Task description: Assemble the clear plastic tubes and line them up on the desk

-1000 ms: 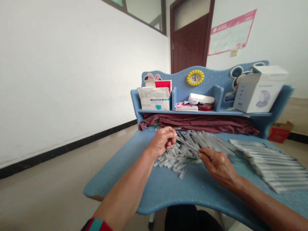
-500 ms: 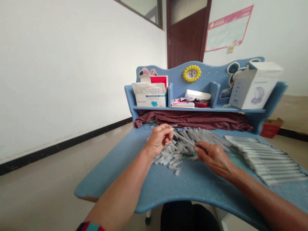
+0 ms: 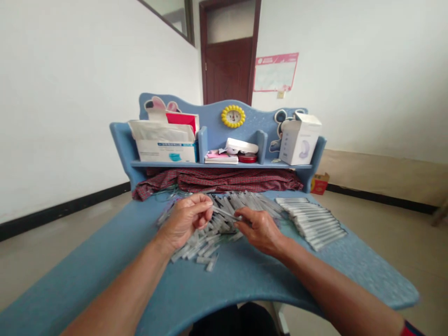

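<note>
A loose heap of thin grey tubes (image 3: 224,219) lies in the middle of the blue desk (image 3: 227,275). My left hand (image 3: 187,219) is closed in a pinch on one end of a single grey tube (image 3: 226,214) just above the heap. My right hand (image 3: 259,228) is closed on the other end of that tube, its knuckles resting near the heap. To the right of my hands lies a neat row of the same grey tubes (image 3: 311,219), side by side.
A red checked cloth (image 3: 217,179) lies under the desk's shelf. On the shelf stand a box of masks (image 3: 166,147), a red tin with papers (image 3: 238,154) and a white carton (image 3: 299,140). A yellow clock (image 3: 233,115) hangs on the back panel. A brown door (image 3: 227,70) is behind.
The camera has swung to the right, so the desk sits more to the left in view. Both hands stay pinched on the same tube above the heap, a little closer together.
</note>
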### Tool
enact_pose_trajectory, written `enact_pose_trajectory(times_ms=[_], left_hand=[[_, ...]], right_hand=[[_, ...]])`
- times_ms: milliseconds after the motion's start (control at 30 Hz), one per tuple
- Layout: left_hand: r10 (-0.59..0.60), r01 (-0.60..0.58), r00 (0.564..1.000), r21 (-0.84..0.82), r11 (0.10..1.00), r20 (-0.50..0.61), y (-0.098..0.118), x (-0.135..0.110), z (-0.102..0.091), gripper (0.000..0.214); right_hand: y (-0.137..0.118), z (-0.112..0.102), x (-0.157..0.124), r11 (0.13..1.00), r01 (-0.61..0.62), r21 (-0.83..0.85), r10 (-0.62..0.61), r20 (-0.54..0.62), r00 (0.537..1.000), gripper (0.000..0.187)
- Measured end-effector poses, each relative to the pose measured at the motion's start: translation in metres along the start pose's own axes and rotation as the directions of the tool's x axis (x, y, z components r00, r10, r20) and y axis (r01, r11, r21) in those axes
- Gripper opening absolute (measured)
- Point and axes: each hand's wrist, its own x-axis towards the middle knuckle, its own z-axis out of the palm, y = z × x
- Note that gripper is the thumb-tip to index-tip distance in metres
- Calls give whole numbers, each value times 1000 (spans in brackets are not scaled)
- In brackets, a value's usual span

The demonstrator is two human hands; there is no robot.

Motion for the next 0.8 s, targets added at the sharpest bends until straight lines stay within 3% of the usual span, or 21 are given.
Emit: enact_pose_trajectory(times_ms=[233, 433, 567, 800], left_hand=[[-51, 46, 997, 79, 996, 60, -1, -3, 5, 18], [-71, 53, 989, 142, 988, 126, -1, -4, 5, 23], [-50, 30, 990, 154, 988, 129, -2, -5, 3, 23], [-65, 43, 992, 191, 981, 109, -1, -6, 4, 19]], right_hand=[[-2, -16, 4, 997, -23, -80, 26, 36, 999, 15], [9, -49, 15, 950, 21, -310, 56, 239, 969, 16], [45, -86, 21, 868, 29, -496, 147, 311, 939, 19], [126, -141, 7, 808, -47, -588, 241, 257, 936, 19]])
